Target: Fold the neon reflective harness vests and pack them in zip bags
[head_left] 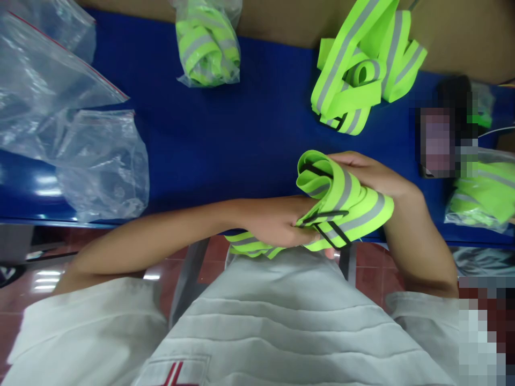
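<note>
A neon-yellow reflective strap (362, 201) with a grey stripe and black buckles lies in folded loops between my two hands, at the table's front edge. My left hand (277, 222) grips its near left side, thumb over the fabric beside the buckles. Behind the folds, my right hand (358, 169) wraps round the far right side; most of its fingers are hidden by the strap. More neon strap (257, 245) shows below my left wrist, against my clothing. Farther back on the table, a loose pile of similar straps (350, 88) lies partly coiled.
Clear zip bags (108, 161) cover the left of the blue table (193, 145). A bagged strap (209, 51) stands at the back, another bagged strap (483, 193) at the right. Near that one is a blurred-out object (436, 142). Brown cardboard (281, 21) borders the back.
</note>
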The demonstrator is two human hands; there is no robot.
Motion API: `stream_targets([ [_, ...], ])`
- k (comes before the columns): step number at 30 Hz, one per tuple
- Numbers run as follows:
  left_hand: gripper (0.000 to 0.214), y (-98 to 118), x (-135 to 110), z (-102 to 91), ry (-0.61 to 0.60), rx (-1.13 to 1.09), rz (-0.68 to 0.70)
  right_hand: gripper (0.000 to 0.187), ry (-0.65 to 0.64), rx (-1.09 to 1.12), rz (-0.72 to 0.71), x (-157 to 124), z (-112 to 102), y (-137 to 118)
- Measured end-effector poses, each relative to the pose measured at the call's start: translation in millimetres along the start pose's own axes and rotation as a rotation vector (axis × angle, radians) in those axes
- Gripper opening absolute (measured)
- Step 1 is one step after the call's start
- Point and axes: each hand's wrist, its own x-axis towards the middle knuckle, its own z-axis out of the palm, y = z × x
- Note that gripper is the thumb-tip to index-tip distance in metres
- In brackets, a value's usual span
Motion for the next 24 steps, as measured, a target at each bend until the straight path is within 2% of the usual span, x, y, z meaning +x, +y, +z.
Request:
stream_targets([
  [2,0.025,1.7,-0.2,-3.2,-0.015,-0.055,-0.011,0.059,0.015,-0.088,-0.002,-6.8,-6.6,-1.2],
  [4,0.024,-0.2,0.2,-7.0,-0.043,-0.119,-0.033,0.077,-0.061,-0.145,-0.015,-11.7,-14.4,-5.0],
  [5,0.023,-2.5,0.4,-8.8,-0.062,-0.142,-0.042,0.077,-0.137,-0.178,-0.021,-12.9,-17.7,-7.6],
  [7,0.022,-8.8,1.0,-11.8,-0.099,-0.162,-0.059,0.061,-0.279,-0.263,-0.027,-12.7,-21.1,-13.1],
  [9,0.021,-14.7,1.4,-13.7,-0.113,-0.177,-0.078,0.043,-0.308,-0.315,-0.025,-10.7,-19.5,-16.7],
  [14,0.019,-17.0,0.2,-16.6,-0.055,-0.354,-0.217,0.026,-0.178,-0.177,0.014,-10.2,-11.4,-13.6],
  [17,0.019,-14.4,-0.8,-17.8,-0.002,-0.469,-0.323,0.02,-0.055,-0.152,-0.072,-12.4,-13.3,-11.0],
  [20,0.028,-13.7,-1.0,-16.7,0.019,-0.56,-0.356,0.021,-0.004,-0.095,-0.139,-13.1,-16.4,-12.1],
  [24,0.032,-9.4,-1.3,-12.6,0.038,-0.489,-0.369,0.035,0.015,0.021,-0.134,-10.3,-15.3,-13.3],
])
